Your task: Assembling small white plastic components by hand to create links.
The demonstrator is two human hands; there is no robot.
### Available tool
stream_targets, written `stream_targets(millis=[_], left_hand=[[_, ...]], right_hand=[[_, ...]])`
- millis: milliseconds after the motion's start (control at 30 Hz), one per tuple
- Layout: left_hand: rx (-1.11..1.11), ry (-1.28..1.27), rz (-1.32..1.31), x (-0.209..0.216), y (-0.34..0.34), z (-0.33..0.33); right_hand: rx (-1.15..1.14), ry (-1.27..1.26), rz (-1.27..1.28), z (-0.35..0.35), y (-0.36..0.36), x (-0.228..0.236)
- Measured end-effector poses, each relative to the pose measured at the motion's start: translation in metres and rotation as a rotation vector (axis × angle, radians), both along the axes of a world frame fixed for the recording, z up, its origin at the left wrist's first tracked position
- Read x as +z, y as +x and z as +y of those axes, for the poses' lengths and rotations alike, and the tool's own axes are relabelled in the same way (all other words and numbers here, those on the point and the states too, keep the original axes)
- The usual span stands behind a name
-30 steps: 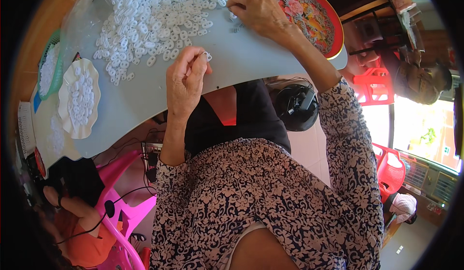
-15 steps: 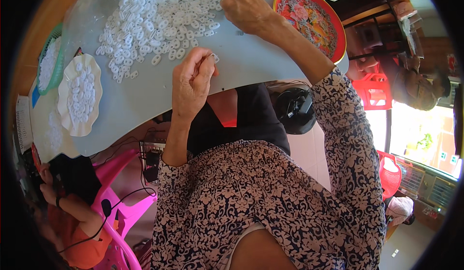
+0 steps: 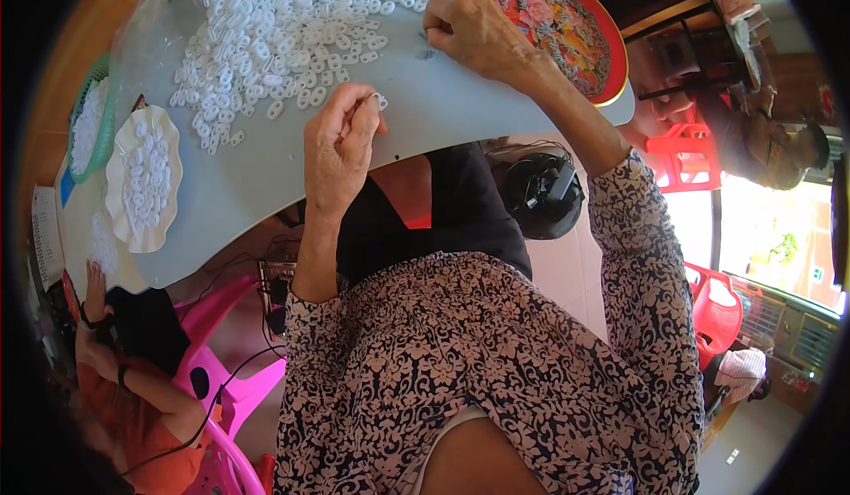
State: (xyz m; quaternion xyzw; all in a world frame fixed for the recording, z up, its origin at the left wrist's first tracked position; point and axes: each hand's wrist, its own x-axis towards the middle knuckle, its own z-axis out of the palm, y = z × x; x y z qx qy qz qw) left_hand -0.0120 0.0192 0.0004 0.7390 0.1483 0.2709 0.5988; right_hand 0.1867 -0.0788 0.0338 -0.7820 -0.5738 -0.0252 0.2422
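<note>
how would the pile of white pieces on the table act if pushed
The white pile would probably scatter, since its pieces lie loose. Single pieces look light, being small and holed, and their flattish oval shape suggests they would slide rather than roll.

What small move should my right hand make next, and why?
Your right hand could probably pinch one of the small grey pieces: they lie close beside it, and your left hand holds a white piece. Whether the right fingertips already hold something is hidden.
</note>
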Motion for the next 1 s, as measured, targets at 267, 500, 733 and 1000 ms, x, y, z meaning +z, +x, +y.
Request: stream_targets(millis=[267, 500, 733, 1000], left_hand=[[0.009, 0.026, 0.001, 0.001, -0.001, 0.001], [0.0, 0.001, 0.011, 0.002, -0.001, 0.0], [0.014, 0.03, 0.016, 0.0, -0.001, 0.001], [0.011, 0.054, 0.014, 0.001, -0.002, 0.0]], right_hand=[[0.056, 0.035, -0.009, 0.002, -0.001, 0.003], [0.11, -0.065, 0.063, -0.018, -0.01, 0.01], [0.086, -0.258, -0.147, -0.018, -0.019, 0.007], [0.045, -0.171, -0.127, -0.017, -0.016, 0.002]])
